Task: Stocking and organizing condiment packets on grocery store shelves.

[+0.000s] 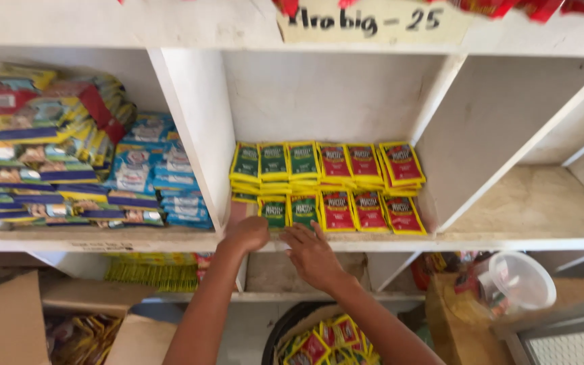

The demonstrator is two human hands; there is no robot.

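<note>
Both hands at the front row of green-and-yellow sachets [288,211] on the white shelf [373,241], left hand [246,234] curled, grip unclear, right hand [311,253] fingers spread flat on one; light, floppy, slick packets, probably best pinched by an edge.

Left hand [246,234]: bare, no ring, no glove.
Right hand [312,255]: bare, no ring or band seen.
Forearms, lower centre of frame: uncovered, no sleeve in view.
Wrists: no watch, no bracelet.
</note>
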